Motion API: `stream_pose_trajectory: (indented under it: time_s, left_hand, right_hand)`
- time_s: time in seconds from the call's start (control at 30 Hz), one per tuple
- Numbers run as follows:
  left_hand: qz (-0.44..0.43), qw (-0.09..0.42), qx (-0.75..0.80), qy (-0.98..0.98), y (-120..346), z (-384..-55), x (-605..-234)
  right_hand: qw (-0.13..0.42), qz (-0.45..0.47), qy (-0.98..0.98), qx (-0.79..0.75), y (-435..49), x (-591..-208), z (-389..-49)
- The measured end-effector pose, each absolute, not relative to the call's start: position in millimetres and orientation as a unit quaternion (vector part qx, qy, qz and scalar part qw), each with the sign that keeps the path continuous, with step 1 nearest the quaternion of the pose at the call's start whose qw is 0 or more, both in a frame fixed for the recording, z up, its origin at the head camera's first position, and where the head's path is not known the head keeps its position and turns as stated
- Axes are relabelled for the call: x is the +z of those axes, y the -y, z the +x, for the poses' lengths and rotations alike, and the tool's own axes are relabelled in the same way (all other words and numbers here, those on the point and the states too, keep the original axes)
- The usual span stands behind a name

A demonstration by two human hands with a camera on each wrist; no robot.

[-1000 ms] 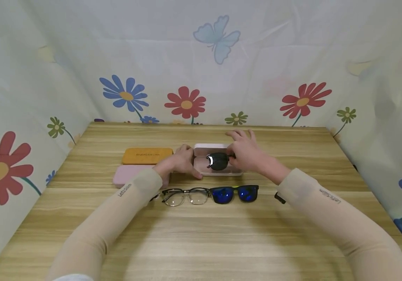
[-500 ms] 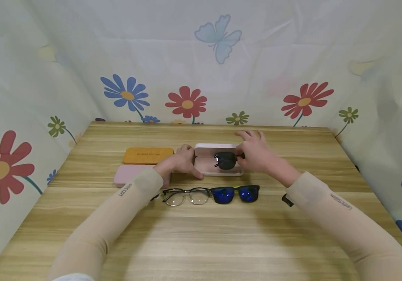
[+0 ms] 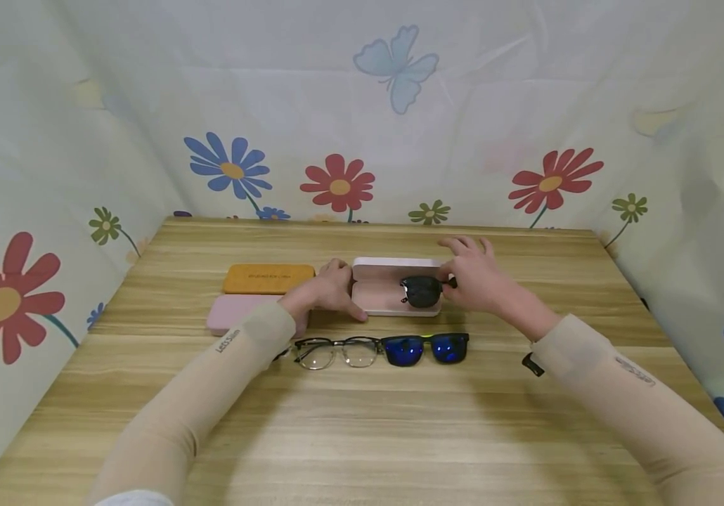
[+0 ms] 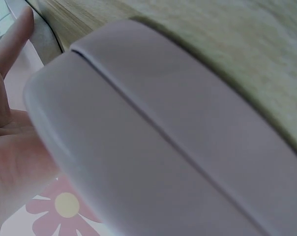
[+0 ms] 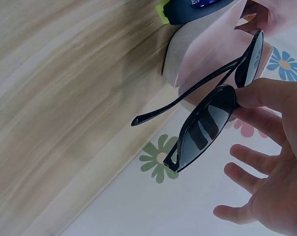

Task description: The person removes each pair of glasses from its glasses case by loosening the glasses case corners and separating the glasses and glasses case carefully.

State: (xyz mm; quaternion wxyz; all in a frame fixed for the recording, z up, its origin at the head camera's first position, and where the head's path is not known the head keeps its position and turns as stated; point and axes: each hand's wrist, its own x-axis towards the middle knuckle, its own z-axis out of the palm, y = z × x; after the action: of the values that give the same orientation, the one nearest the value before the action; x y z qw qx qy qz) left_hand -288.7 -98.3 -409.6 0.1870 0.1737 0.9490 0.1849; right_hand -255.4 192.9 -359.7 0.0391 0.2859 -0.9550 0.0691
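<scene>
In the head view, dark sunglasses [image 3: 423, 292] hang low over the right end of an open glasses case [image 3: 377, 301] with a white shell and pink lining. My right hand [image 3: 477, 278] pinches them between thumb and index finger; in the right wrist view the grip is at the bridge, the other fingers are spread and one temple arm [image 5: 183, 96] sticks out. At the case's left end my left hand [image 3: 334, 287] holds it, thumb along the front corner and fingers bent at the back. The left wrist view shows that thumb [image 4: 15, 42] beside the pink lining.
Left of the open case lie an orange glasses case [image 3: 267, 278] and a closed pink one [image 4: 153, 123], partly under my left forearm. In front sit clear-lensed glasses [image 3: 339, 343] and blue-lensed sunglasses [image 3: 403, 351]. Flowered cloth [image 3: 273, 91] encloses the table's sides and back.
My right hand has moved to the right with the dark sunglasses, from the middle of the open case to its right end. The left hand keeps its place on the case.
</scene>
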Motion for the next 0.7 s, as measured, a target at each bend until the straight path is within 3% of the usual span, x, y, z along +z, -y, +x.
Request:
stream_pose_trajectory:
  time_s: [0.7]
  left_hand:
    - [0.178, 0.188, 0.189, -0.947, 98.3, -288.8, -409.6]
  right_hand:
    - [0.029, 0.266, 0.961, 0.075, -231.0, -371.9, -250.0]
